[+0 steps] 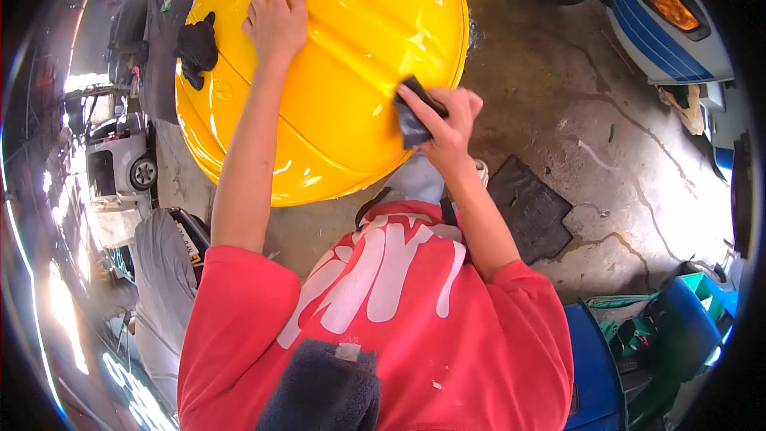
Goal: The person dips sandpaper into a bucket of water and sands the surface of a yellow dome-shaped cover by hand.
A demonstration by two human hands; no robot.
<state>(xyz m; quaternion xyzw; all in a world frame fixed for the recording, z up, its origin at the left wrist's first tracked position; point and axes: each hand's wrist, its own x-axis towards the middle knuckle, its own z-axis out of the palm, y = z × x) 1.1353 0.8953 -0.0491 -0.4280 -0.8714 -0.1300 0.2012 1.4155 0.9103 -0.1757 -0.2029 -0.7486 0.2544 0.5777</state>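
A large glossy yellow panel [343,72] with raised ribs lies in front of me. My left hand [277,22] rests on its upper left part, fingers apart, with nothing in it. At the panel's lower right edge my right hand [452,120] grips a dark grey folded sheet [413,129] between thumb and fingers. The sheet touches or nearly touches the yellow surface; I cannot tell if it is cloth or paper. A crumpled black cloth [197,49] lies at the panel's left edge, left of my left hand.
A dark towel [323,391] hangs on my red shirt. On the concrete floor to the right lies a black mat [528,207]. A white and blue vehicle [666,32] stands at upper right, a blue and green container [638,327] at lower right. Parked cars [120,160] line the left.
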